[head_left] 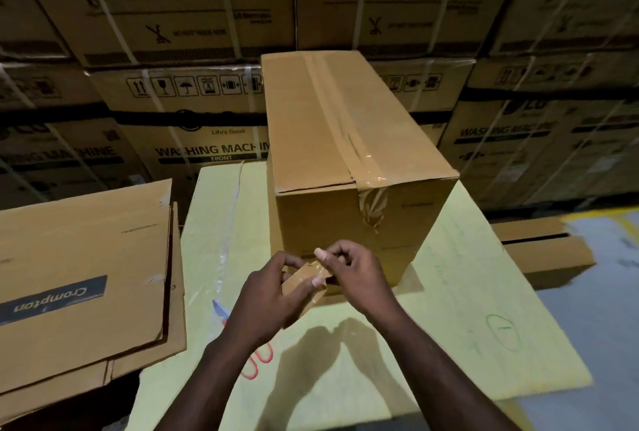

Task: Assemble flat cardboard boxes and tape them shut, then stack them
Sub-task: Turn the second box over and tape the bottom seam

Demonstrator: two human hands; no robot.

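A tall brown cardboard box (349,154) stands assembled on the yellow sheet (466,292), its top seam covered by brown tape that runs down the near face. Just in front of the box, my left hand (273,296) grips a roll of brown tape (304,283). My right hand (356,271) pinches the tape at the roll's top with thumb and fingers. Both hands are close together, a little short of the box's lower near edge.
A pile of flat cardboard boxes (83,278), one marked "Crompton", lies to the left. Stacked washing machine cartons (193,119) form a wall behind. Flat cardboard pieces (543,251) lie on the grey floor at right. Red and green marker marks show on the yellow sheet.
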